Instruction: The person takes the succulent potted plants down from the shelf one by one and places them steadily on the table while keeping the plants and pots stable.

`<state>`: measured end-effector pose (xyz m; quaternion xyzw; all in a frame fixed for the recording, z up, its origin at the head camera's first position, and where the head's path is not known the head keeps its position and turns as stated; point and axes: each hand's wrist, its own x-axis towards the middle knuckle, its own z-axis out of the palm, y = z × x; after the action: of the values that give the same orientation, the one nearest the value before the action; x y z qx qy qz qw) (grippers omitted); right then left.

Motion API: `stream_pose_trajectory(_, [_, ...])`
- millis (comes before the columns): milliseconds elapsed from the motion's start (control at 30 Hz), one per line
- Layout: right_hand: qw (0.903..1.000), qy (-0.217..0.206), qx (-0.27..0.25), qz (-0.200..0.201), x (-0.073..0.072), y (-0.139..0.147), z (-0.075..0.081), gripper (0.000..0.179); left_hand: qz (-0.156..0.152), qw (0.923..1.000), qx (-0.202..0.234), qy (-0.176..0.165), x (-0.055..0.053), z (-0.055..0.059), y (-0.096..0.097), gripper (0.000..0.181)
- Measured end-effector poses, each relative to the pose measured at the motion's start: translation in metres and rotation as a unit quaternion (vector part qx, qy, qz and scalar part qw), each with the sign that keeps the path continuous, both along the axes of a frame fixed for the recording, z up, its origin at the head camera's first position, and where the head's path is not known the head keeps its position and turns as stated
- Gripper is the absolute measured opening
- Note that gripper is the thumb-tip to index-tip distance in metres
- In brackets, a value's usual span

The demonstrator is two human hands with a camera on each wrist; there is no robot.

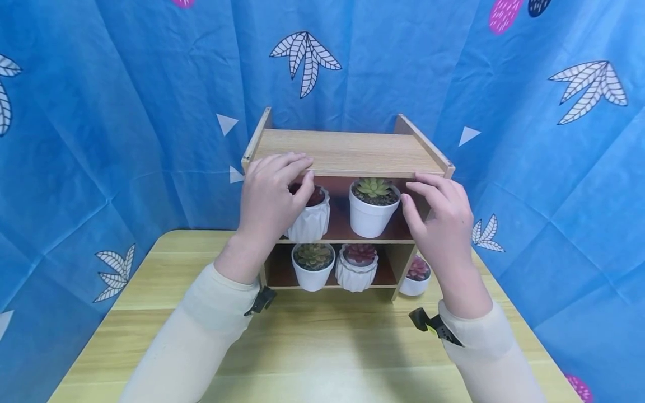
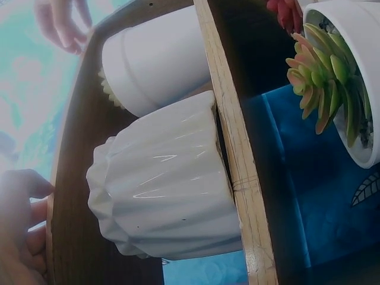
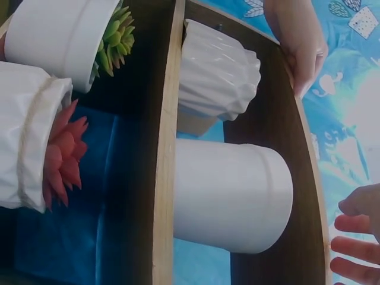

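Observation:
A small wooden shelf [image 1: 347, 151] holds potted succulents on two levels. My left hand [image 1: 269, 193] rests on the left front of its top board, fingers extended over it. My right hand [image 1: 443, 218] is at the right front edge of that board, fingers spread, fingertips right at the edge. Below my left hand is a ridged white pot [image 1: 309, 221] with a dark red plant, partly hidden by my thumb. Beside my right thumb stands a smooth white pot [image 1: 370, 215] with a green succulent [image 1: 374, 187]. Neither hand holds a pot.
On the lower level sit a white pot [image 1: 313, 275] with a greenish succulent and a ridged white pot [image 1: 356, 277] with a red one. Another white pot [image 1: 414, 286] with a pink succulent stands on the wooden table [image 1: 322, 347], right of the shelf. A blue patterned curtain [image 1: 166, 112] surrounds the table.

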<state>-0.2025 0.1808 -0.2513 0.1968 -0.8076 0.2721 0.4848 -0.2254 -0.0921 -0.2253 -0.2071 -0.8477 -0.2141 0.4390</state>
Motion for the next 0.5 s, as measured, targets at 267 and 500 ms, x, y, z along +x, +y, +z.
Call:
stream_pose_trajectory(267, [0.9998,-0.02,0.001,0.003,0.001,0.001,-0.007,0.023,-0.004,1.0,0.008,0.003,-0.001,0.001,0.0,0.028])
stream_pose_trajectory(500, [0.9988,-0.049,-0.003,0.002,-0.004,0.001,-0.018,0.024,0.002,1.0,0.003,0.003,-0.001,0.002,0.001,0.028])
